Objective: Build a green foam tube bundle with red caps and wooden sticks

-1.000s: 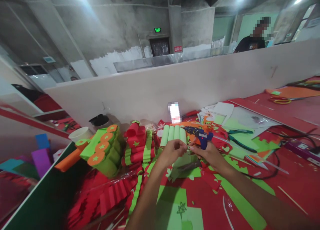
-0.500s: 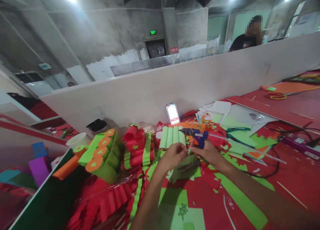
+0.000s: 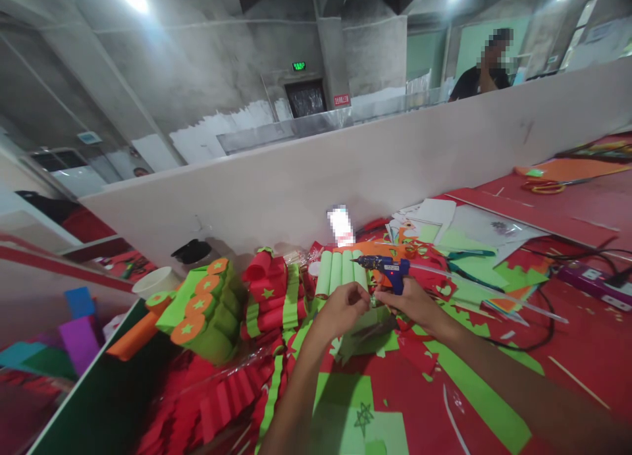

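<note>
My left hand (image 3: 346, 305) is closed, its thumb and index fingertips curled together; any small thing in them is too small to make out. Close to its right, my right hand (image 3: 411, 303) is closed around the handle of a blue hot glue gun (image 3: 388, 264), whose nozzle points left. Its thumb and forefinger reach toward the left fingertips. A clear glue stick (image 3: 494, 297) juts from the gun's back. Just behind the hands lie light green rolled tubes (image 3: 340, 270), side by side. Beneath the hands are cut green pieces (image 3: 368, 343), partly hidden.
At left stand a green-and-orange roll assembly (image 3: 202, 310) and a red one with green bands (image 3: 271, 287). A lit phone (image 3: 342, 226) leans on the white partition (image 3: 276, 185). Pliers (image 3: 469, 267), paper scraps and a purple power strip (image 3: 595, 284) lie to the right. A person (image 3: 481, 80) is beyond.
My hands and the glue gun keep nearly the same place. The view has shifted slightly, and the person beyond the partition has changed pose.
</note>
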Action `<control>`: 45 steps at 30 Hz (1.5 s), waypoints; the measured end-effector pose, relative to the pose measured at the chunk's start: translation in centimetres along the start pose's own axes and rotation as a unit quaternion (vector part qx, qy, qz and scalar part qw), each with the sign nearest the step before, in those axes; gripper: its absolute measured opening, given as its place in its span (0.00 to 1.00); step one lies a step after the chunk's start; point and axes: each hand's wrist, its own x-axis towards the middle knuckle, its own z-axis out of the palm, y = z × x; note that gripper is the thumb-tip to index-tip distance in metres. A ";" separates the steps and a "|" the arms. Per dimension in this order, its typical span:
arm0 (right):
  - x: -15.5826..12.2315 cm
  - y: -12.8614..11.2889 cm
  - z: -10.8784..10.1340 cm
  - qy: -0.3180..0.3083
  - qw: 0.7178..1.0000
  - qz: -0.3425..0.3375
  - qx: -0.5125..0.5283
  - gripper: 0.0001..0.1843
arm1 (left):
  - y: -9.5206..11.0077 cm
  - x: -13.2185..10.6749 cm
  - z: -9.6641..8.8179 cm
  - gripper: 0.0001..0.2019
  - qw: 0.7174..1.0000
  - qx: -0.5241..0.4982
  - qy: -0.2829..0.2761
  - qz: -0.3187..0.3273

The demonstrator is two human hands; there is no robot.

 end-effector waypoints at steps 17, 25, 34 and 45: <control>0.2 0.7 -3.3 -0.182 0.970 -0.060 0.147 0.15 | -1.5 0.1 -3.0 0.05 0.992 -0.014 0.112 -0.052; -0.3 -0.5 -3.3 -0.143 0.987 -0.071 -0.029 0.23 | -1.3 -0.5 -4.7 0.07 0.989 -0.026 0.143 -0.040; -0.8 0.3 -2.2 0.005 0.955 -0.089 -0.284 0.19 | -1.5 -0.4 -4.3 0.06 0.992 0.036 0.120 -0.002; -0.9 -0.1 -2.0 -0.010 0.946 -0.093 -0.310 0.18 | -1.7 -0.5 -4.0 0.06 0.992 0.059 0.109 0.018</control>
